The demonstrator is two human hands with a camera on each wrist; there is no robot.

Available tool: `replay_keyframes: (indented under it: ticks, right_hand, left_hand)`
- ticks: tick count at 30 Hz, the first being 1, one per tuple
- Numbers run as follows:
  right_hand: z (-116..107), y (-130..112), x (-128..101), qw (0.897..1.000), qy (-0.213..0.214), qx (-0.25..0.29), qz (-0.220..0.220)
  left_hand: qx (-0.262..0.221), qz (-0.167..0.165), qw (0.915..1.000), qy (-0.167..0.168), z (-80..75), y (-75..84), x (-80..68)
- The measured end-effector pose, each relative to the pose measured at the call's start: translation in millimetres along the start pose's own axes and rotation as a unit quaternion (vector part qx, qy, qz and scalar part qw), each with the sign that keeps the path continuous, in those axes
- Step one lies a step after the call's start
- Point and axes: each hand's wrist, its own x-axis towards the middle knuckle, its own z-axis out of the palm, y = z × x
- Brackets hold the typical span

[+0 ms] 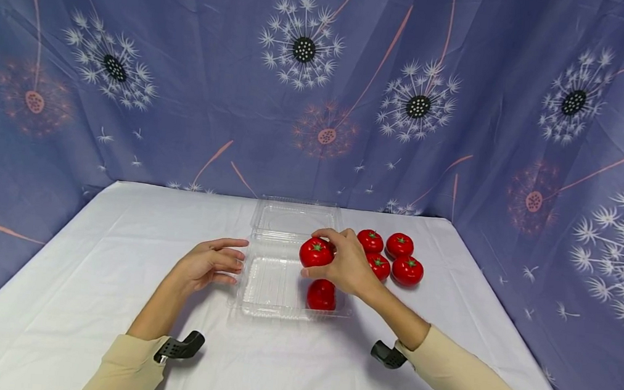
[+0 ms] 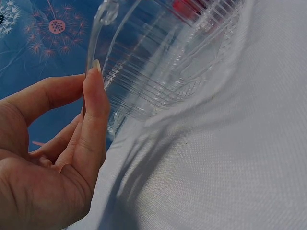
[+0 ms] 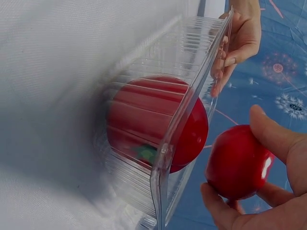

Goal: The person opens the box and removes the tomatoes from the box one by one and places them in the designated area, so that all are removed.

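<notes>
Between the fingers and thumb of my right hand is a red tomato, raised above the right part of a clear plastic clamshell container. The right wrist view shows the held tomato just beyond the container's rim. Inside the container at the near right lies another tomato, seen through the ribbed wall in the right wrist view. My left hand is at the container's left side. In the left wrist view its fingertips pinch the rim.
The container's lid lies opened back behind the base. Several more tomatoes sit grouped to the right of the container. A white cloth covers the table, and a blue dandelion-print curtain hangs behind and at the sides.
</notes>
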Motion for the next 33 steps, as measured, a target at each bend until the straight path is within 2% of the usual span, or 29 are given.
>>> replay_keyframes:
  ticks: [8,14,22,33]
  right_hand:
    - [-1,-1,0,1.0,0.001,0.018,-0.021]
    - [-8,-2,-1,1.0,0.004,0.004,-0.027]
    - [-17,5,-4,1.0,0.005,-0.014,-0.005]
    - [-29,20,-10,0.999,0.013,-0.038,0.004]
  left_hand:
    - [-0.007,0.0,1.0,-0.001,-0.7,0.0,0.4]
    - [-0.005,-0.002,1.0,-0.001,-0.8,0.7,-0.4]
    - [-0.007,-0.004,1.0,-0.001,-0.2,2.0,-1.0]
    - [-0.017,0.0,0.9998,-0.003,-0.2,1.4,-0.4]
